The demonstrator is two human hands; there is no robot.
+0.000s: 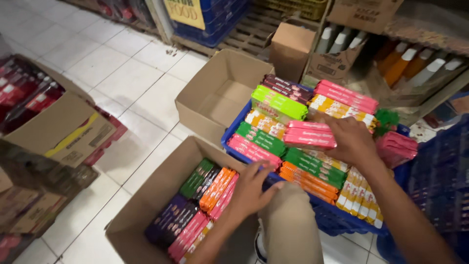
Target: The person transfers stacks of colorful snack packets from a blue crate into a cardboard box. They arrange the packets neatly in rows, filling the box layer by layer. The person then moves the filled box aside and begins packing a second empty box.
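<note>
My left hand (250, 189) rests with fingers spread on the near rim of a cardboard box (146, 205), beside the orange and pink packs (218, 191) stacked inside it. My right hand (351, 140) lies on top of a pink pack (309, 134) on the pile in a blue plastic crate (337, 222). The crate holds several stacks of long flat packs in green, orange, pink, yellow and dark red. Whether the right fingers grip the pink pack is unclear. My knee (289, 220) shows between box and crate.
An empty open cardboard box (220, 95) stands behind the crate. Cartons of red packs (58, 122) sit at the left on the white tiled floor. Bottles in a carton (337, 54) and a shelf (430, 58) are at the back right. Another blue crate (439, 186) is at far right.
</note>
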